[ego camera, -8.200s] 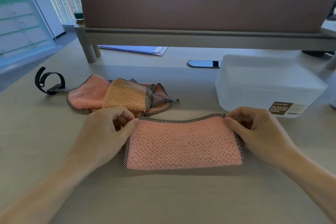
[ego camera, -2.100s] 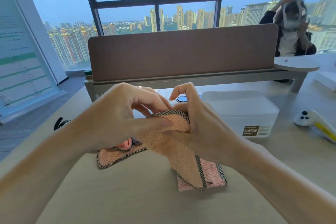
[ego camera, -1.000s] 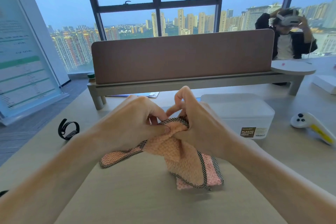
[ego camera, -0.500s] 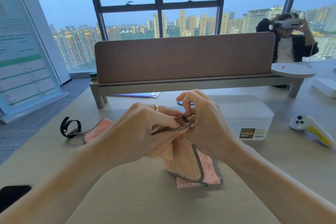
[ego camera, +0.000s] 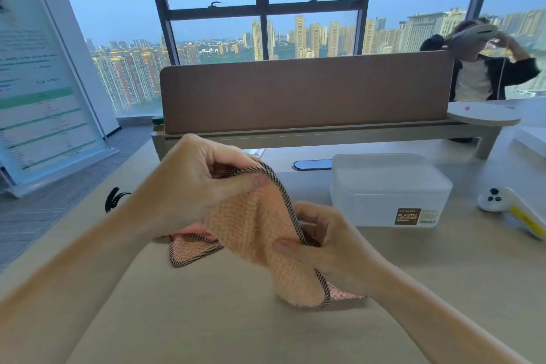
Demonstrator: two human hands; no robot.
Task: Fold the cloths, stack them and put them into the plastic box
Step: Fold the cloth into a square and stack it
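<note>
An orange cloth (ego camera: 260,233) with a checked black-and-white border hangs in the air above the desk. My left hand (ego camera: 201,183) pinches its top corner and my right hand (ego camera: 322,242) grips its right edge lower down. Under it on the desk lies a folded pink cloth (ego camera: 345,294), mostly hidden by my right wrist. Another pink cloth (ego camera: 189,251) lies to the left, partly behind my left hand. The translucent plastic box (ego camera: 387,186) stands at the right with its lid on.
A white controller (ego camera: 508,210) with a yellow stripe lies right of the box. A black wristband (ego camera: 113,199) is at the left. A brown desk divider (ego camera: 304,91) closes the far edge. A person sits behind it at the far right.
My hands have parted: the left one lifted the cloth's top corner, the right one slid down its edge, spreading the orange cloth out.
</note>
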